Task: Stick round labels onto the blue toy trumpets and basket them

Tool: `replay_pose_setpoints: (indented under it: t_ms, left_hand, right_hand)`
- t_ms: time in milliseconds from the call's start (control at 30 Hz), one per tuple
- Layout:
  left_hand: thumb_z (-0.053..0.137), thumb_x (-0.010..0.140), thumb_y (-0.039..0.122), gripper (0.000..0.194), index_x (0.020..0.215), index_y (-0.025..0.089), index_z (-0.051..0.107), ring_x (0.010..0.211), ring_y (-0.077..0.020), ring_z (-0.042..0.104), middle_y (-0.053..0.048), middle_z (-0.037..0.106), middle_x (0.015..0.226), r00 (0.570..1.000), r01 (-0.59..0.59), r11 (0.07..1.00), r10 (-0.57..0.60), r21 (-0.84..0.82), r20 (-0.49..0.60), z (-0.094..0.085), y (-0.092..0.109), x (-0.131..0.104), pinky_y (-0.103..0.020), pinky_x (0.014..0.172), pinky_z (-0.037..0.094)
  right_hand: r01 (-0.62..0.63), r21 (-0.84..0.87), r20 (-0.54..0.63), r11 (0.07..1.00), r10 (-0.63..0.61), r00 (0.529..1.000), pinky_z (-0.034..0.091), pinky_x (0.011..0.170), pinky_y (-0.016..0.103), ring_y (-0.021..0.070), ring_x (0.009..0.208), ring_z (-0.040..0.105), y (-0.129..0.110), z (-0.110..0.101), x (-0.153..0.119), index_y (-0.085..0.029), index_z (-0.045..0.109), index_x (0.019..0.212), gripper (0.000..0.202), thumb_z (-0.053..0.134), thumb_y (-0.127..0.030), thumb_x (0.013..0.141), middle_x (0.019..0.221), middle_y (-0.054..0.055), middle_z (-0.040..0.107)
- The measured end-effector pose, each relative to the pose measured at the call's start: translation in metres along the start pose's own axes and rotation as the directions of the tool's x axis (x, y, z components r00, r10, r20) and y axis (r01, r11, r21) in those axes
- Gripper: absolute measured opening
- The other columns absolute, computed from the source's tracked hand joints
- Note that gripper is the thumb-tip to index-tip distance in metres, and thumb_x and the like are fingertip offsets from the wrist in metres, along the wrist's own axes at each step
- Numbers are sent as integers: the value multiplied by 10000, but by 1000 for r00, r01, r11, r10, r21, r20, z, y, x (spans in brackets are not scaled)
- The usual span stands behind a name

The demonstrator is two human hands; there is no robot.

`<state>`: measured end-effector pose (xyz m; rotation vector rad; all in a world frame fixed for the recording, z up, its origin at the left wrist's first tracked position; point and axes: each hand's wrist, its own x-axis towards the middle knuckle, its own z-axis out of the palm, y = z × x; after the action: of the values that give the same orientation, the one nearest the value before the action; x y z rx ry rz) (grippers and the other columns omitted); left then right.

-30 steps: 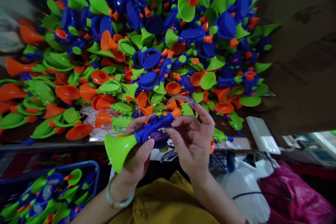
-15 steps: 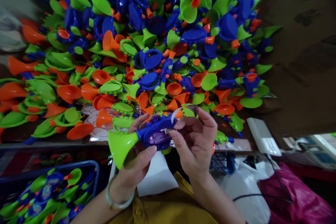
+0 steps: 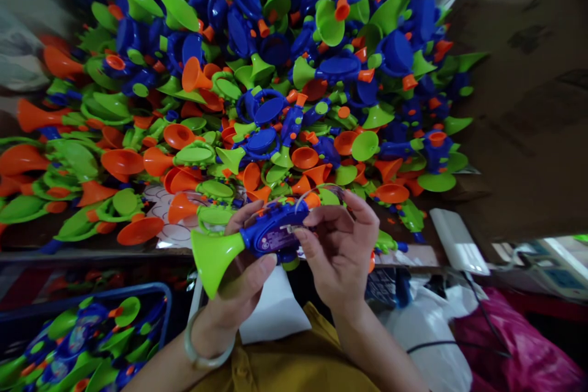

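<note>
Since first frame, white sheet (image 3: 274,312) showed up by shirt (image 3: 280,364), and toy horn (image 3: 271,240) tipped, so I see more purple back. Toy horn up between hands, near big pile (image 3: 269,141). Left hand (image 3: 248,285) grips blue middle. Right hand (image 3: 346,248): thumb and finger close by back; can't tell what they pinch. Clear film (image 3: 300,199) curls there. I guess toy light, hard, bit slippery; film thin, bendy. Best hold: blue middle.
</note>
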<state>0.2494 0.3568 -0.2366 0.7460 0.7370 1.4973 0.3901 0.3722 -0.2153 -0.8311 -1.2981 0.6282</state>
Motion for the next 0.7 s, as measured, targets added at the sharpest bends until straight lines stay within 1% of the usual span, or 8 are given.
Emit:
replay_pose_setpoints:
  t_ms: [67,133,233,367,433,567,633,700]
  left_hand:
    - [974,809,370,635,1390,346,719,1326,-356,764,-98,771,1462,1000,0,1000,0,0,-1,1,0,0,-508,1131,647]
    - [978,805,377,615,1366,337,729,1295,-347,777,-96,785,1433,1000,-6,1000,6,8,-14,3,1,0,-500,1117,655]
    - [988,790,369,537,1281,329,773,1196,-306,810,-69,825,1322,996,-36,999,37,13,-76,5,0,2,-445,1060,677]
    - [994,770,363,493,1224,318,808,1191,-281,804,-54,839,1271,985,-86,996,89,31,-145,6,-5,5,-402,1054,670]
    - [992,774,346,501,1240,339,808,1193,-271,804,-30,838,1266,981,-129,991,133,39,-138,6,-8,4,-388,1056,666]
    - [973,827,326,473,1265,382,806,1207,-234,793,6,826,1266,975,-196,979,200,49,-98,6,-9,2,-344,1068,647]
    - [968,843,327,451,1260,382,807,1211,-230,788,3,824,1269,970,-219,974,224,59,-92,6,-10,1,-341,1075,639]
    - [964,847,326,445,1260,380,806,1206,-227,787,2,824,1275,968,-229,971,234,67,-92,6,-11,1,-340,1073,637]
  right_hand:
    - [5,-3,-2,1000,-5,1000,718,791,317,159,931,755,0,0,1,-395,487,1520,699,760,-56,973,1059,-14,697]
    - [7,-1,3,1000,-7,1000,719,804,318,157,938,754,0,1,1,-393,491,1517,704,758,-43,968,1058,-15,693]
    - [17,-3,7,1000,-17,1000,719,807,322,159,934,753,0,2,1,-386,488,1514,693,751,-45,972,1043,-18,691]
    - [57,-53,-2,997,-57,998,721,774,332,167,911,763,0,3,0,-381,486,1508,648,745,-86,993,1042,-12,702]
    - [92,-93,-13,991,-93,996,727,778,349,174,915,771,0,3,0,-392,487,1520,660,740,-79,996,1049,-12,711]
    - [143,-162,-21,976,-149,989,731,884,436,187,905,780,1,2,1,-407,476,1550,711,736,-54,991,1037,-27,731]
    - [141,-173,-17,975,-146,989,721,890,439,186,895,778,0,3,2,-400,474,1553,713,739,-53,989,1028,-28,731]
    - [134,-167,-10,977,-137,990,710,863,410,180,888,771,0,5,2,-394,475,1554,714,740,-48,987,1022,-28,730]
